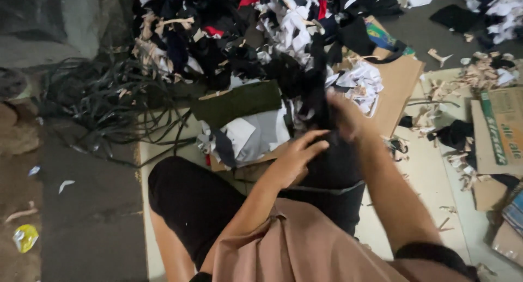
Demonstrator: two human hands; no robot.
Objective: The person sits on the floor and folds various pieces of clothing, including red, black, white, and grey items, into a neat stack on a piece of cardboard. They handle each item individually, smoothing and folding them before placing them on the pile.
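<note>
I sit on the floor facing a big heap of fabric scraps (229, 37), mostly black and white with some red. My right hand (344, 116) is closed on a long black strip of cloth (316, 80) that hangs up out of the heap. My left hand (297, 158) rests with fingers spread on a black piece of fabric (332, 173) lying over my lap. A dark green cloth (239, 103) and grey-white pieces (256, 135) lie just in front of my knee.
A tangle of thin black strips (109, 105) sprawls at the left. Flat cardboard sheets (400, 86) lie under the heap, and a printed cardboard box (498, 132) sits at the right among beige trimmings (474, 75). A yellow wrapper (24, 237) lies at lower left.
</note>
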